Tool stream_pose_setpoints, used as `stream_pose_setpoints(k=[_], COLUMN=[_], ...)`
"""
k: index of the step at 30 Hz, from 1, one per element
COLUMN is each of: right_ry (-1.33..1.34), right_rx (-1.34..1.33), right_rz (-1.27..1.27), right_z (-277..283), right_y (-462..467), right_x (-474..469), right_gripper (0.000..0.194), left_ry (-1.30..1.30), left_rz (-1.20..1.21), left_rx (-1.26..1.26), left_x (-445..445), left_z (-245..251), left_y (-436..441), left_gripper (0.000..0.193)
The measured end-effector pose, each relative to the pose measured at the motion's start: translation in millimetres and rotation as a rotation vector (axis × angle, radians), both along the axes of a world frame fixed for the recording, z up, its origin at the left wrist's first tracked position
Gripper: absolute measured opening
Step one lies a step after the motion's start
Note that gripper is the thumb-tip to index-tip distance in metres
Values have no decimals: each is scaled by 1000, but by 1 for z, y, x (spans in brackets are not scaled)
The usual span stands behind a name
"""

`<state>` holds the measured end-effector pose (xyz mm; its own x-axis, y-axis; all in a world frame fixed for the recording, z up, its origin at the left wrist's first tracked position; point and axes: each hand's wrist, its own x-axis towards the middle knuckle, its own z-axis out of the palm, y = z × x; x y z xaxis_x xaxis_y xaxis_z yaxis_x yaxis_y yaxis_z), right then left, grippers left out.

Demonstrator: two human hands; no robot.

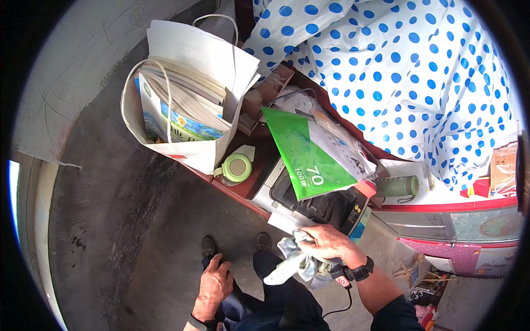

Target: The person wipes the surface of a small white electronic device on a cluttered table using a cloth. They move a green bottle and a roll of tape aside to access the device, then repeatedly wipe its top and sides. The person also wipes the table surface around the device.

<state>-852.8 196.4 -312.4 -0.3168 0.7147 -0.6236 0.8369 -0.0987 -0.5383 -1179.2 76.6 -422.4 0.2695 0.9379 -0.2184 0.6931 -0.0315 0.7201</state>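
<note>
My right hand (331,244) grips a crumpled pale grey cloth (298,262) whose folds hang below the fingers. It is by the front edge of a printer (319,207), where a sheet of white paper (285,223) sticks out. On top of the printer lies a green and white plastic packet (306,161) bearing writing. Bare of any object, my left hand (217,277) is low in front of my dark trousers, its fingers slightly apart and pointing away from me.
A white paper bag (186,153) full of books (186,99) stands at the red table's edge (236,200). Beside it is a green-lidded cup (237,167). A blue-dotted sheet (393,74) covers things behind; a green bottle (397,186) lies at right.
</note>
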Motion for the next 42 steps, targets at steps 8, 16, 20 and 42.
stream_pose_setpoints(k=[8, 16, 20, 42], right_ry=[-273, -195, -57, 207], right_rx=[388, -43, 12, -176], right_rz=[-267, 96, 67, -176], right_z=[-8, -11, -10, -88], right_y=[41, 16, -38, -142], right_x=[22, -11, -10, 47], right_gripper=[57, 37, 26, 54], left_ry=[7, 14, 55, 226], left_rz=[-13, -13, -43, -268], left_rx=[7, -42, -71, -171], left_x=[4, 9, 11, 26], left_z=[7, 10, -2, -45], left_y=[2, -4, -10, -26], left_gripper=[31, 32, 32, 34])
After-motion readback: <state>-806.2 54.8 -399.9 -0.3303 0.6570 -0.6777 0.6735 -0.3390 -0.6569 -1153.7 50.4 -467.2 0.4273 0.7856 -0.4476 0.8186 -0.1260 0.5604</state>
